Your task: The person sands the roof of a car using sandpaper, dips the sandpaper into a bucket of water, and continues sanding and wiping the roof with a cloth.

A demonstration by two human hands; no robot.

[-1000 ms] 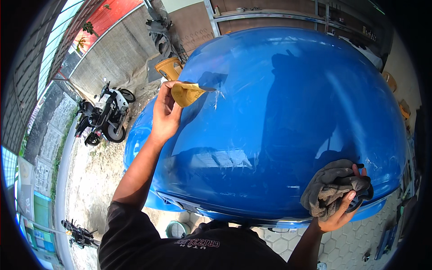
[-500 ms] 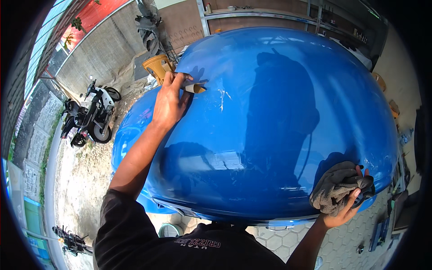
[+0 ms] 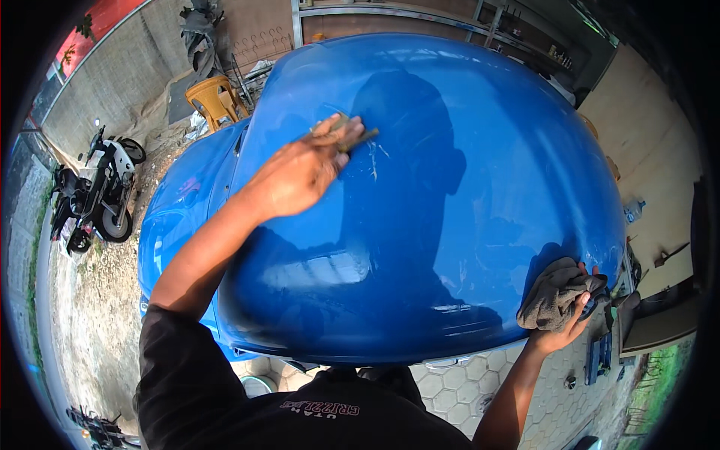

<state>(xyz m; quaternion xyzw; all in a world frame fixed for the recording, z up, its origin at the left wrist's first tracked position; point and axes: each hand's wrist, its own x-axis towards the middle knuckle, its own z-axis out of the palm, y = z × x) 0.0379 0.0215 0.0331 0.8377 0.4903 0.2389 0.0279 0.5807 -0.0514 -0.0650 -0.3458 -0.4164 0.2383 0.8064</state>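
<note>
A blue car's roof fills the middle, glossy in places, with pale whitish streaks near my left hand. My left hand lies over its upper left part, fingers closed on a folded tan piece of sandpaper. The hand hides most of the sheet, and its edge rests by the white streaks. At the roof's lower right, my right hand grips a bunched dark grey cloth against the curved edge. Some of its fingers are behind the cloth.
A motorcycle stands on the gravel at left, near a tan plastic chair. A metal-framed shelf runs along the back wall. Below the roof's near edge, a bucket sits on hexagonal paving.
My left hand has slid right over the roof and flattened down with the sandpaper, which stood curled up before. The right hand keeps hold of the cloth. The whole view has shifted.
</note>
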